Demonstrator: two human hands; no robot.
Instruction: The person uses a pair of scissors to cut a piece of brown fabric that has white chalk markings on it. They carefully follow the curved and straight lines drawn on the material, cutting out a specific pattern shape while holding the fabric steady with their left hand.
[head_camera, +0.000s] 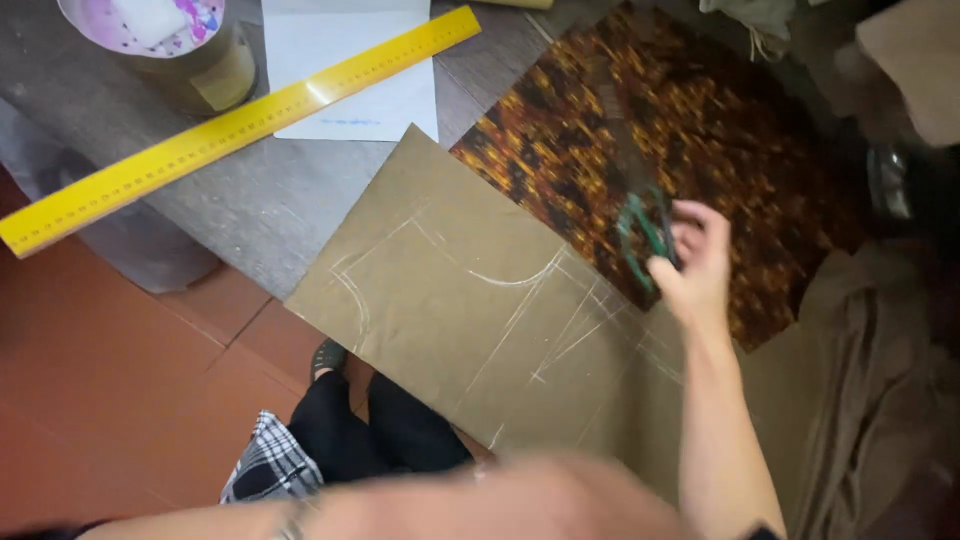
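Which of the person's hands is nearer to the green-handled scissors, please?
The right. The right hand grips the green-handled scissors over the patterned fabric; the left arm crosses the bottom edge, blurred, well below them.

Around the olive fabric (470, 310) the way lies open across its chalk-marked middle, while the right hand (695, 265) with green-handled scissors (640, 225) blocks its right edge, the yellow ruler (230, 125) lies well above-left, and a blurred forearm (480, 505) crosses below.
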